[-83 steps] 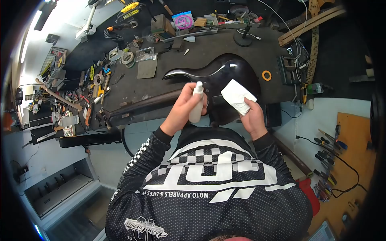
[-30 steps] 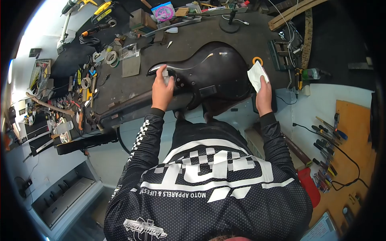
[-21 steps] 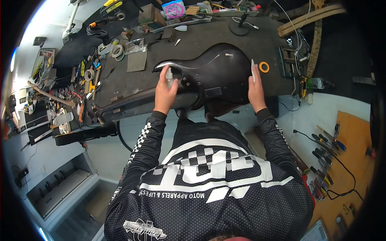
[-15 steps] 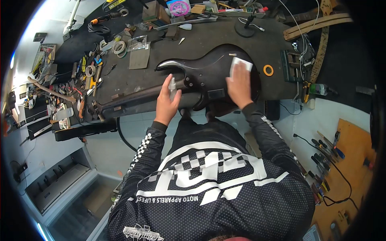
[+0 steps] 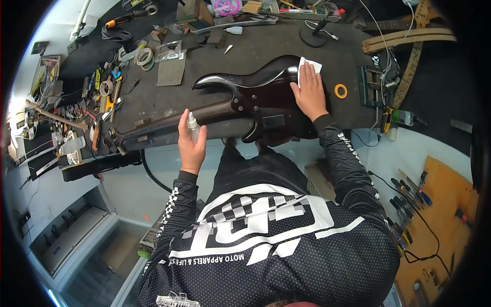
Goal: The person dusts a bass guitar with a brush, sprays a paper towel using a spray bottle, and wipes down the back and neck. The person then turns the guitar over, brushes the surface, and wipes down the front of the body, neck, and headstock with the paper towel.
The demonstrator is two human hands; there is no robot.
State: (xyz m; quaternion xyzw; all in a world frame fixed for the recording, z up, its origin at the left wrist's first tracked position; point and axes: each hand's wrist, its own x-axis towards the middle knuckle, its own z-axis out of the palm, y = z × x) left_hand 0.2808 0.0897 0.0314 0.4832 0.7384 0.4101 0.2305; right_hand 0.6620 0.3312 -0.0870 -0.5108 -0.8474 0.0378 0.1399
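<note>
A dark, glossy electric guitar (image 5: pixel 279 94) lies back side up on the bench, its neck reaching to the left. My right hand (image 5: pixel 311 100) presses a white wiping cloth (image 5: pixel 316 67) against the upper right part of the body, fingers stretched over it. Held upright in my left hand (image 5: pixel 192 153) is a small clear spray bottle (image 5: pixel 193 124) with a white top, in front of the neck and apart from it. Part of the cloth is hidden under my fingers.
Past the body's right end lies a roll of orange tape (image 5: pixel 340 91), near a green vise (image 5: pixel 369 84). Tape rolls (image 5: pixel 144 57) and many small tools crowd the left side. A black stand (image 5: pixel 311 37) is at the back. Hand tools lie on a wooden board (image 5: pixel 440 204) at lower right.
My right hand and the cloth have moved up and slightly right on the guitar body. My left hand has shifted left and down with the spray bottle. A small light mark on the body no longer shows.
</note>
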